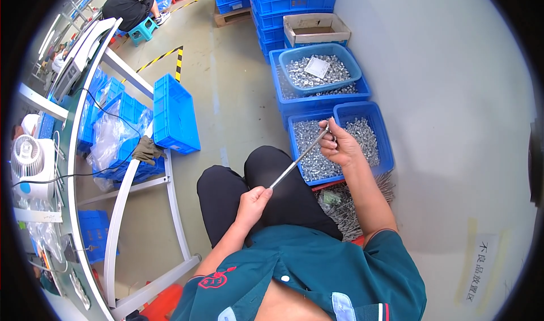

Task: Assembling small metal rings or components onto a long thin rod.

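Observation:
A long, thin metal rod [298,160] slants up to the right over my knees. My left hand [252,207] is closed round its lower end. At the upper end, my right hand [341,145] pinches a small shiny metal piece [328,127] against the rod's tip; its exact shape is too small to tell. More small metal bits seem to lie in the curled fingers. Just below that hand are a blue bin [293,145] and a smaller blue basin [391,161], both full of small silver metal parts. Long metal rods [345,213] lie in a heap under my right forearm.
Farther off, a light-blue basin of metal parts [354,66] sits on a blue crate, with stacked crates behind. A wall [442,122] runs along the right. Left are a white-framed workbench [122,207], an empty blue crate [175,117] and a seated person [127,6].

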{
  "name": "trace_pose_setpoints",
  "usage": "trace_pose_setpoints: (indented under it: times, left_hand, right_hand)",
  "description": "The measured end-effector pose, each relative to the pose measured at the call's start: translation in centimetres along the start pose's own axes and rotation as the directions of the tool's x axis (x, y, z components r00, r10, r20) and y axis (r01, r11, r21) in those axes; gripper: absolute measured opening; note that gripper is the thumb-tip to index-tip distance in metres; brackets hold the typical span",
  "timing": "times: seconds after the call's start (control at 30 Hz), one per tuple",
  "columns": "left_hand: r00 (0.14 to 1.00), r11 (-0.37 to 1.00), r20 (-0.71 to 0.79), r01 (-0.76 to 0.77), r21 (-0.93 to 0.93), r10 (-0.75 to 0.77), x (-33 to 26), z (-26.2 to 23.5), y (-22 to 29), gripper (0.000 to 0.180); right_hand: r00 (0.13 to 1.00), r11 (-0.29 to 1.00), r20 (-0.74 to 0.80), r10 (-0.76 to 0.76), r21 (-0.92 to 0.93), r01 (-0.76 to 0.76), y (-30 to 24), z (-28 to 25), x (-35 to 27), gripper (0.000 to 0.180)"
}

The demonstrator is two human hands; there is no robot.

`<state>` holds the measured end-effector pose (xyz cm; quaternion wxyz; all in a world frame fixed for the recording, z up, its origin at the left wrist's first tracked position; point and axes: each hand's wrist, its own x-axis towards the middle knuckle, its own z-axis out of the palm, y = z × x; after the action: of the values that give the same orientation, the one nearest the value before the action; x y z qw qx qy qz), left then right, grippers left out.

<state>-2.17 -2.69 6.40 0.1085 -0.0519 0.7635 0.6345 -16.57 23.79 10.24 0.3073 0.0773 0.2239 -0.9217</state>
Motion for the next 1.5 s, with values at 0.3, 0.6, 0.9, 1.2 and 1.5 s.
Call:
trace_pose_setpoints:
  times: [0.3, 0.6, 0.9, 1.2, 1.5]
  left_hand:
    - [0.999, 1.000, -0.042, -0.018, 0.010, 0.018, 0.0, 0.3, -0.1, 0.038]
    - [0.999, 0.992, -0.013, 0.043, -0.117, -0.044, 1.2, 0.8, 1.5, 0.036]
    - [0.993, 0.974, 0.009, 0.118, -0.196, -0.118, 1.2, 0.0, 0.4, 0.034]
    - [0.998, 0.990, -0.004, 0.066, -0.121, -0.067, 0.4, 0.0, 0.2, 0.035]
    - [1.000, 1.000, -0.013, -0.017, 0.008, 0.017, 0.3, 0.4, -0.5, 0.034]
  right_hand:
    - [0.968, 0.935, -0.126, -0.218, -0.311, 0.170, 0.7, 1.9, -0.1, 0.018]
    - [0.985, 0.753, -0.109, 0.133, -0.636, -0.172, 5.2, 3.2, -0.4, 0.024]
    - [0.973, 0.943, -0.230, 0.034, -0.315, -0.107, 2.6, -1.0, -0.4, 0.026]
    - [0.999, 0.998, -0.040, 0.005, 0.063, -0.002, 1.5, -3.1, 0.0, 0.024]
    - [0.997, 0.999, -0.060, -0.050, -0.020, 0.049, 0.5, -1.2, 0.1, 0.021]
